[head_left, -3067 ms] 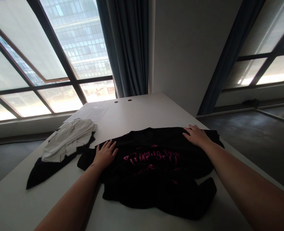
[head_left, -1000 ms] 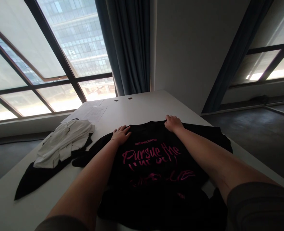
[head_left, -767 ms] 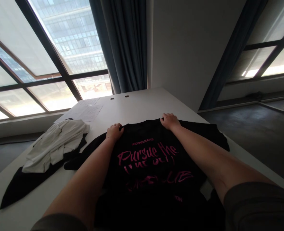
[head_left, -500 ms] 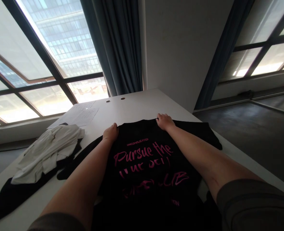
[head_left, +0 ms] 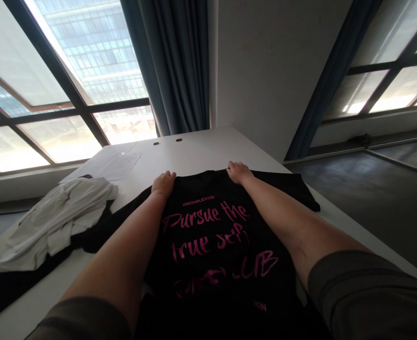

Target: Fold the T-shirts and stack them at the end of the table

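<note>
A black T-shirt (head_left: pixel 201 189) with pink lettering lies spread over the white table (head_left: pixel 194 156), its collar toward the far side and its lower part nearest me. My left hand (head_left: pixel 163 183) is closed on the cloth at the left shoulder. At the right shoulder, my right hand (head_left: pixel 239 172) grips the fabric the same way. The sleeves reach out past both hands, the left one partly behind my forearm. Folds hide some of the lower print, and the hem is lost in dark cloth at the bottom.
Left of the shirt lies a crumpled pale garment (head_left: pixel 60 217) on dark cloth. Behind it are sheets of paper (head_left: pixel 111 163). Two round holes (head_left: pixel 179 140) sit near the table's far edge. A blue curtain (head_left: pixel 180 71), windows and a wall (head_left: pixel 261 71) stand beyond.
Both hands still hold the shoulders. The shirt's middle has flattened out, so the line "true self" now reads clearly. The view has shifted slightly.
</note>
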Tool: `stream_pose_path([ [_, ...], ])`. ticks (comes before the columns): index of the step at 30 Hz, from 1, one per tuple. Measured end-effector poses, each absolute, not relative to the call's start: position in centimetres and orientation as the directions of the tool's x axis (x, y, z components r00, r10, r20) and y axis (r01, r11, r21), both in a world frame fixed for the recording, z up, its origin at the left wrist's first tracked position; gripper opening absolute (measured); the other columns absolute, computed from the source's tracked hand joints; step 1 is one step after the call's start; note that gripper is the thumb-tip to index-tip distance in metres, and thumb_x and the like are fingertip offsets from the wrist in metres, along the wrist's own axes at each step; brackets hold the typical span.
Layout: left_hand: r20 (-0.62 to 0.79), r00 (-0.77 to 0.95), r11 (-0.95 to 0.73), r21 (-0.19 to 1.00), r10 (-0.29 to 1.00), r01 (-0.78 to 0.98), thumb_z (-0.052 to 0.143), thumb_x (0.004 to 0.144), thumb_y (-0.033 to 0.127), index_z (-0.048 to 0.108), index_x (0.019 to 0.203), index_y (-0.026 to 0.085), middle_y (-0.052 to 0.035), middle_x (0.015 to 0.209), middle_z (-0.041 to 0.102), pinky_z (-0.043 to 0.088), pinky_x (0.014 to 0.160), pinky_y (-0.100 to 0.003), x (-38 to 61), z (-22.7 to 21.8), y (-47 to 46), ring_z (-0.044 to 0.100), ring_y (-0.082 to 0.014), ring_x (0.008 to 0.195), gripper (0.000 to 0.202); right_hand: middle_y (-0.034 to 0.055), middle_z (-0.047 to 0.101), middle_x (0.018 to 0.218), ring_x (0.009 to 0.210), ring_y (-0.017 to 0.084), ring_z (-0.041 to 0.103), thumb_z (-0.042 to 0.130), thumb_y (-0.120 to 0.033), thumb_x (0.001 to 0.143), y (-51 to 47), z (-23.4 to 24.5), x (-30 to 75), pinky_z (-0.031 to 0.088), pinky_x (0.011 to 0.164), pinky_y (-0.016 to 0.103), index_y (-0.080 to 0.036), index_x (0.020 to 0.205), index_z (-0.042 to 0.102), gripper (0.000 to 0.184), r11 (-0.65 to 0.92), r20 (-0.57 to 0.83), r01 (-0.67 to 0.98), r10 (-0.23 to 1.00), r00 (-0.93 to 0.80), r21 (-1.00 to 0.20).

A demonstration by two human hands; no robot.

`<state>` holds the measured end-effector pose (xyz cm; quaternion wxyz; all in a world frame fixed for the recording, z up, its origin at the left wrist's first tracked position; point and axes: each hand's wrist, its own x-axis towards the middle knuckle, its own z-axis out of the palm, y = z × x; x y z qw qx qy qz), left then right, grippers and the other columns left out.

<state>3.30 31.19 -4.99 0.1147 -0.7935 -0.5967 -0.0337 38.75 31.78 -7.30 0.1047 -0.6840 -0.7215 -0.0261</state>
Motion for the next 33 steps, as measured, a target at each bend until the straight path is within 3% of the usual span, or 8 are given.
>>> stream_pose_path([
  [9,0.241,0.253,-0.223,-0.143,0.937,0.964,0.032,0.1,0.011,0.063,0.119,0.022,-0.0155,0.117,0.066,0.043,0.094,-0.043,2.6,-5.4,34.7,0.063,-0.0291,0.108,0.038,0.0175,0.064,0.131,0.119,0.036,0.053,0.032,-0.041,0.104,35.1,-7.9,39.2,0.043,0.099,0.05,-0.02,0.127,0.055,0.039,0.053,0.191,0.993,0.981,-0.032,-0.103],
  [14,0.294,0.246,-0.209,-0.15,0.924,0.966,0.033,0.101,0.017,0.065,0.112,0.024,-0.0136,0.117,0.069,0.036,0.101,-0.049,2.3,-5.7,35.3,0.054,-0.0328,0.121,0.035,0.019,0.063,0.133,0.119,0.037,0.053,0.033,-0.04,0.102,36.0,-8.2,39.3,0.043,0.1,0.053,-0.017,0.128,0.055,0.041,0.047,0.198,0.995,0.98,-0.028,-0.091],
  [17,0.294,0.227,-0.195,-0.133,0.929,0.972,0.035,0.101,0.018,0.067,0.111,0.025,-0.0123,0.115,0.07,0.037,0.099,-0.047,2.2,-5.9,35.5,0.057,-0.031,0.117,0.034,0.02,0.062,0.131,0.119,0.038,0.053,0.037,-0.04,0.1,36.0,-8.2,39.2,0.042,0.099,0.056,-0.016,0.127,0.055,0.04,0.034,0.205,0.996,0.979,-0.017,-0.084],
  [20,0.274,0.188,-0.167,-0.099,0.943,0.981,0.037,0.101,0.021,0.068,0.112,0.024,-0.0131,0.114,0.07,0.044,0.09,-0.042,2.2,-6.0,35.6,0.064,-0.0293,0.106,0.032,0.0189,0.062,0.128,0.118,0.038,0.052,0.04,-0.042,0.099,35.8,-8.1,39.0,0.041,0.099,0.058,-0.018,0.124,0.056,0.038,0.013,0.219,0.997,0.976,0.005,-0.082],
  [23,0.261,0.151,-0.14,-0.062,0.953,0.988,0.041,0.102,0.035,0.068,0.109,0.022,-0.0129,0.112,0.071,0.048,0.083,-0.039,2.1,-6.1,35.5,0.067,-0.0292,0.101,0.03,0.0189,0.061,0.127,0.119,0.038,0.051,0.044,-0.044,0.098,35.4,-7.9,38.8,0.039,0.099,0.058,-0.018,0.121,0.058,0.037,0.005,0.251,0.997,0.968,0.015,-0.081],
  [27,0.286,0.058,-0.062,0.006,0.957,0.998,0.031,0.105,0.044,0.065,0.115,0.021,-0.0145,0.109,0.073,0.051,0.082,-0.039,1.3,-6.1,35.2,0.068,-0.0294,0.099,0.043,0.0208,0.06,0.131,0.122,0.039,0.049,0.047,-0.043,0.097,34.7,-7.5,38.6,0.037,0.1,0.056,-0.016,0.122,0.061,0.039,0.023,0.351,0.999,0.936,-0.01,-0.032],
  [33,0.277,-0.022,-0.035,0.2,0.96,0.979,0.042,0.1,0.047,0.063,0.111,0.026,-0.0109,0.104,0.074,0.051,0.082,-0.041,0.4,-6.3,35.4,0.068,-0.0303,0.099,0.032,0.0171,0.073,0.111,0.11,0.033,0.062,0.037,-0.036,0.101,34.1,-7.3,38.3,0.039,0.099,0.047,-0.018,0.109,0.073,0.041,0.013,0.198,1.0,0.98,-0.012,-0.005],
])
